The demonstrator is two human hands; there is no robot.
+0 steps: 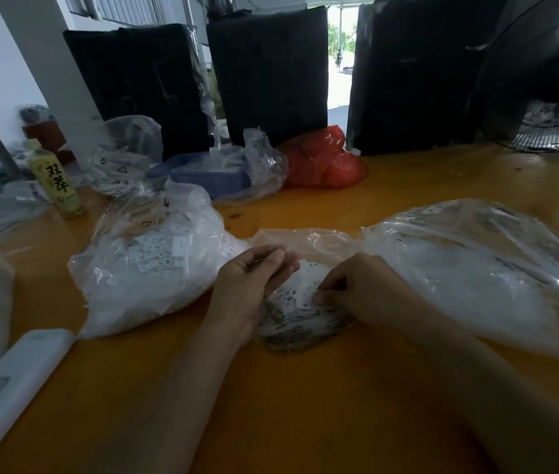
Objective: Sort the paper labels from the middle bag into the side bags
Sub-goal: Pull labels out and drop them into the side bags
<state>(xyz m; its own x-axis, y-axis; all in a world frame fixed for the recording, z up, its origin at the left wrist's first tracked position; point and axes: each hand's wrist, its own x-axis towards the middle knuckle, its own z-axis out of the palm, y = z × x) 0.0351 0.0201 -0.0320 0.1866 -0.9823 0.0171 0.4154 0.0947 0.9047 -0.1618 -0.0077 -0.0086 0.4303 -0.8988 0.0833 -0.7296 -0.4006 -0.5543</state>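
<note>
A single wide-angle view is looking out from the person's head, facing forward and down across the orange desk [305, 405]. It is sitting close over the desk's near edge, with both forearms reaching in from the bottom of the frame. The far edge is showing high in the frame, and straight lines are bending toward the picture's sides.

Orange table [305, 422], black bundles [267, 73] behind (three upright), daylit doorway [341, 56], fan [551, 97] right
</note>
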